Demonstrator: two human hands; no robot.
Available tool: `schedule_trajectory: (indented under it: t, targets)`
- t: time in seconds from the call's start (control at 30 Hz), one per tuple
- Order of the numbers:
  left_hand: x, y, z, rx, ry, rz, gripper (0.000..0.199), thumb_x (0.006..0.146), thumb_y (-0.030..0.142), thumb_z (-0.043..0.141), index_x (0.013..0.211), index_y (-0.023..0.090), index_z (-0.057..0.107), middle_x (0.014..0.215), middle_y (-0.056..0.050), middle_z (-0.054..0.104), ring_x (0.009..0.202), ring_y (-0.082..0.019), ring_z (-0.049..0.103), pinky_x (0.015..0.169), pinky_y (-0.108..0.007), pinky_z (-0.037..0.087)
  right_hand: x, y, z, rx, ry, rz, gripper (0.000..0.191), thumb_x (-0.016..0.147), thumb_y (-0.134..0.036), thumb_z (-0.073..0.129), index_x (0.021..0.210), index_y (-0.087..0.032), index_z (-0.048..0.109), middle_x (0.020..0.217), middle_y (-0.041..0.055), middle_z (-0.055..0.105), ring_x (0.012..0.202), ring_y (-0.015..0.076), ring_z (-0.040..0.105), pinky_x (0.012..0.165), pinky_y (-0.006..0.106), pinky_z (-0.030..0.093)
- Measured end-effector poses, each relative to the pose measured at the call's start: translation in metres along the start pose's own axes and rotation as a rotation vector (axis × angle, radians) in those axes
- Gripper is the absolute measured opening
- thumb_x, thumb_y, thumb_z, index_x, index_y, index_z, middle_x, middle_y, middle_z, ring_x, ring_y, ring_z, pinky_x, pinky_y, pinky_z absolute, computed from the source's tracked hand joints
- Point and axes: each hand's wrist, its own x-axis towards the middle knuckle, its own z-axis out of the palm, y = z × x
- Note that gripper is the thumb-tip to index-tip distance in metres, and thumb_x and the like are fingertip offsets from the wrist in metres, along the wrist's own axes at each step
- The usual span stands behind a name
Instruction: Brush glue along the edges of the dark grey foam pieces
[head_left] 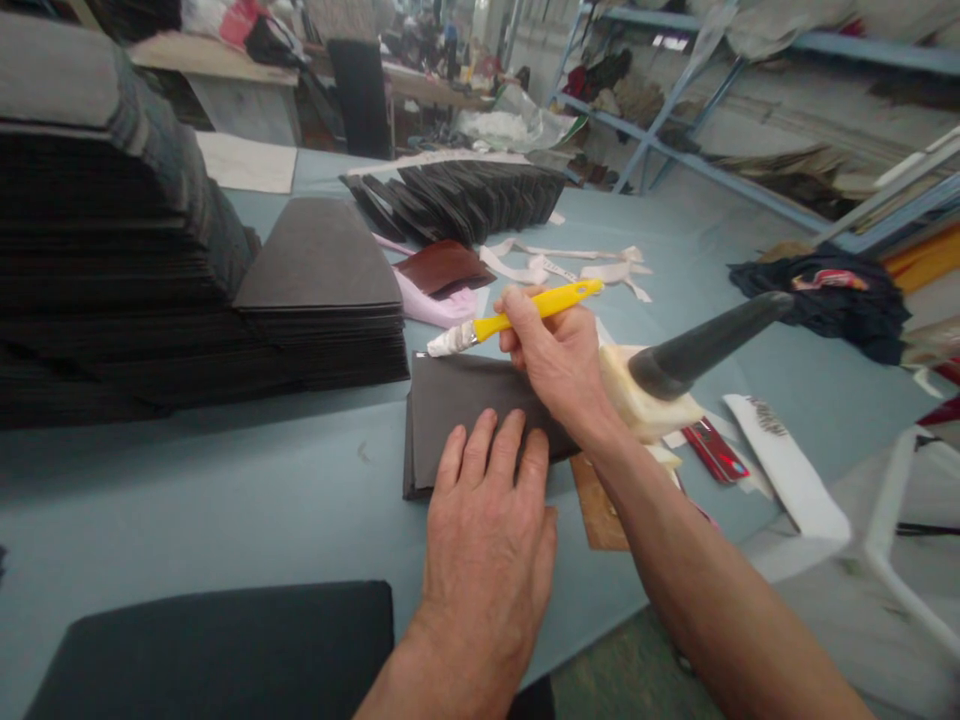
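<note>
A small stack of dark grey sheets (461, 385) lies on the blue table in front of me. My left hand (487, 500) rests flat on its near part, fingers spread. In my right hand (555, 350) is a yellow-handled paintbrush (491, 325), held in a pinch. Its bristles, coated in white, are at the far left corner of the top sheet, where a small white smear shows; whether they touch cannot be made out. Right of that hand stands a pale yellow block-like container (649, 405) with a thick dark handle-like piece (709, 345) slanting out of it.
Tall stacks of dark sheets (322, 255) fill the left side. Fanned dark pieces (465, 195), a brown piece (444, 268) and white strips (570, 265) lie behind. A red packet (714, 450) and white card (784, 465) are at right. A dark padded surface (217, 655) occupies the near left.
</note>
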Motion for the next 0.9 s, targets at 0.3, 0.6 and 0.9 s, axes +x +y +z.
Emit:
schedule_trajectory:
  t: [0.3, 0.6, 0.9]
  targets:
    - [-0.001, 0.001, -0.001, 0.022, -0.014, 0.012, 0.052, 0.093, 0.026, 0.067, 0.144, 0.017, 0.066, 0.155, -0.011, 0.065, 0.145, -0.037, 0.059, 0.123, -0.058, 0.051, -0.003, 0.002, -0.011, -0.009, 0.009, 0.017, 0.060, 0.087, -0.080, 0.071, 0.084, -0.020, 0.066, 0.059, -0.0069, 0.056, 0.052, 0.0068, 0.049, 0.051, 0.022, 0.040]
    - [0.002, 0.001, -0.003, 0.062, -0.004, 0.036, 0.050, 0.091, 0.022, 0.066, 0.141, 0.016, 0.069, 0.153, -0.012, 0.067, 0.142, -0.038, 0.062, 0.119, -0.061, 0.054, -0.005, 0.006, -0.031, -0.033, 0.043, 0.017, 0.056, 0.090, -0.075, 0.071, 0.085, -0.019, 0.068, 0.060, -0.0066, 0.058, 0.053, 0.0067, 0.049, 0.051, 0.022, 0.040]
    - [0.002, -0.001, -0.003, 0.094, 0.018, 0.070, 0.050, 0.092, 0.021, 0.064, 0.141, 0.015, 0.069, 0.153, -0.012, 0.067, 0.141, -0.039, 0.063, 0.116, -0.064, 0.056, -0.011, 0.000, -0.048, -0.072, 0.055, 0.009, 0.055, 0.090, -0.074, 0.072, 0.082, -0.020, 0.066, 0.059, -0.0074, 0.057, 0.051, 0.0061, 0.047, 0.053, 0.023, 0.041]
